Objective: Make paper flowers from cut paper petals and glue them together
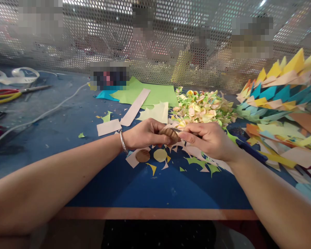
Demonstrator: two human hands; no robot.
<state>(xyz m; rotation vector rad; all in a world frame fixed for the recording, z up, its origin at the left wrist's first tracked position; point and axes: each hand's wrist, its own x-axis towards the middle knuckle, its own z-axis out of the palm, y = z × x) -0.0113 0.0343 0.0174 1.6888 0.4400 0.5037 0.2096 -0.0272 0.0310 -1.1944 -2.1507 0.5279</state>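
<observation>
My left hand [150, 133], with a silver bangle on its wrist, pinches a brown, ridged round paper piece [172, 134] between thumb and fingers. Facing it, my right hand [208, 138] is closed, thumb against forefinger, at the right edge of that piece. A thin dark bit shows at those fingertips; I cannot make out what it is. Below the hands lie a brown paper disc [143, 156] and a pale yellow paper disc [160, 155]. Green, yellow and pinkish paper offcuts [197, 161] are scattered around them on the blue tabletop [155, 193].
Behind my hands is a heap of small folded paper pieces [202, 105], beside green sheets [155, 91]. Layered pointed paper [274, 91] rises at right, above loose strips [290, 138]. At left are scissors [23, 90] and a white cable [48, 112]. A perforated metal screen [160, 45] borders the back.
</observation>
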